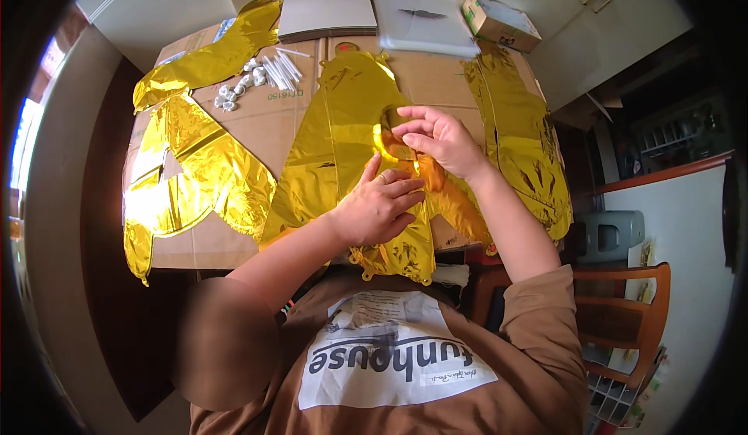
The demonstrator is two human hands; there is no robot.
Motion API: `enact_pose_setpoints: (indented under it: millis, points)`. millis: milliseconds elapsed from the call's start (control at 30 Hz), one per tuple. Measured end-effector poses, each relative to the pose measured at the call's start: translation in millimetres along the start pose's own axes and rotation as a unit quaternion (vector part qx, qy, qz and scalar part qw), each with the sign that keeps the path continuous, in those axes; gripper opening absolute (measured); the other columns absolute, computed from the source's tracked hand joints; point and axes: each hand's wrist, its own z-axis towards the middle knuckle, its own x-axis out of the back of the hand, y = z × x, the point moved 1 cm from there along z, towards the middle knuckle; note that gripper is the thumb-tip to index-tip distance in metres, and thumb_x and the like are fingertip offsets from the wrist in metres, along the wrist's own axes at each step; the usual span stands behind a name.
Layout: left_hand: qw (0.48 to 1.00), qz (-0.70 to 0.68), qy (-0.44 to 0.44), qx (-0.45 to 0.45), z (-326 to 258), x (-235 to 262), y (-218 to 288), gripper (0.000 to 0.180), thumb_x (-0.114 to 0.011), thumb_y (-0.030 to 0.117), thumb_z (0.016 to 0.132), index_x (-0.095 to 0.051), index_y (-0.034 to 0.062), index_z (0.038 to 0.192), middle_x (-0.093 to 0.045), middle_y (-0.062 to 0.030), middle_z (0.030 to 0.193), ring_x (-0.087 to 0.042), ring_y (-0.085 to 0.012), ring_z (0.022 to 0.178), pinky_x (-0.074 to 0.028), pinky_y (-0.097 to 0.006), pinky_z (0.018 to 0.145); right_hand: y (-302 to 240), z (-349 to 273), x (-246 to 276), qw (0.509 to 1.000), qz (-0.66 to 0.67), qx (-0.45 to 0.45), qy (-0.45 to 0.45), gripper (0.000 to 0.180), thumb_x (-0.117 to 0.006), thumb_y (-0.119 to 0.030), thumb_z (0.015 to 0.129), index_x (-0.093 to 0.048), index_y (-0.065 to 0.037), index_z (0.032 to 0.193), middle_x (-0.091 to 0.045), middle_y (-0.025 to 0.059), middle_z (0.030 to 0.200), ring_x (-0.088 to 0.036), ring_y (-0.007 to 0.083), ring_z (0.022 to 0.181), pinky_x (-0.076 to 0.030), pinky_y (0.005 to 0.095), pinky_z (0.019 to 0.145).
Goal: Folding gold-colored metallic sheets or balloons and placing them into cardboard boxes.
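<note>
A flat gold foil balloon lies in the middle of the cardboard sheet. My left hand rests on its lower part, fingers spread and palm down, a ring on one finger. Just above the foil, my right hand is half curled with its fingers apart. Its fingertips are beside a shiny curled gold loop; whether they touch it, I cannot tell. An orange-gold foil piece stretches out under my right wrist. Its join with the balloon is hidden by my hands.
More gold foil balloons lie to the left and right. Behind are white sticks, small white bundles, a flat white stack, a clear plastic tray and a small carton. A wooden chair stands at right.
</note>
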Motion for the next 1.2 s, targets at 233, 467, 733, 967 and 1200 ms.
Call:
enact_pose_setpoints:
  millis: [233, 467, 733, 967, 1200]
  points:
    - [1.000, 0.000, 0.003, -0.004, 2, -1, 2, 0.042, -0.074, 0.025, 0.086, -0.070, 0.0115, 0.125, -0.065, -0.0059, 0.136, -0.058, -0.0267, 0.129, -0.028, -0.068, 0.118, 22, -11, 33, 0.777, -0.563, 0.272, 0.075, 0.026, -0.066, -0.007, 0.091, -0.075, -0.005, 0.115, -0.069, 0.0139, 0.133, -0.063, 0.0286, 0.129, -0.048, 0.0414, 0.109]
    - [1.000, -0.007, 0.006, 0.001, 2, 0, 0, 0.042, -0.075, 0.024, 0.085, -0.071, 0.0111, 0.125, -0.066, -0.0072, 0.135, -0.059, -0.0271, 0.128, -0.027, -0.066, 0.119, 29, -8, 13, 0.731, -0.619, 0.287, 0.009, 0.035, -0.066, -0.019, 0.096, -0.067, -0.005, 0.128, -0.064, 0.0118, 0.140, -0.056, 0.0320, 0.133, -0.041, 0.0494, 0.114]
    - [0.999, -0.038, 0.005, 0.002, 3, 0, -2, 0.038, -0.070, 0.025, 0.092, -0.068, 0.0081, 0.125, -0.065, -0.0094, 0.133, -0.056, -0.0301, 0.130, -0.027, -0.061, 0.122, 29, -8, 15, 0.747, -0.606, 0.272, -0.005, 0.038, -0.067, -0.023, 0.096, -0.065, -0.006, 0.130, -0.062, 0.0123, 0.142, -0.055, 0.0320, 0.134, -0.041, 0.0498, 0.113]
    - [0.842, -0.426, 0.149, 0.296, 21, 49, -11, 0.014, -0.059, 0.007, 0.101, -0.066, 0.0026, 0.112, -0.067, -0.0141, 0.121, -0.066, -0.0262, 0.112, -0.050, -0.050, 0.105, 25, -9, 18, 0.760, -0.594, 0.262, -0.015, 0.043, -0.070, -0.025, 0.095, -0.063, -0.007, 0.134, -0.060, 0.0131, 0.143, -0.055, 0.0339, 0.134, -0.041, 0.0491, 0.115]
    - [0.994, 0.049, 0.089, 0.036, 65, 14, -90, 0.038, -0.065, 0.004, 0.086, -0.066, 0.0013, 0.123, -0.070, -0.0179, 0.122, -0.064, -0.0365, 0.116, -0.049, -0.045, 0.102, 22, -4, 15, 0.766, -0.596, 0.238, -0.034, 0.047, -0.073, -0.027, 0.092, -0.063, -0.012, 0.136, -0.061, 0.0105, 0.142, -0.051, 0.0326, 0.137, -0.038, 0.0489, 0.117]
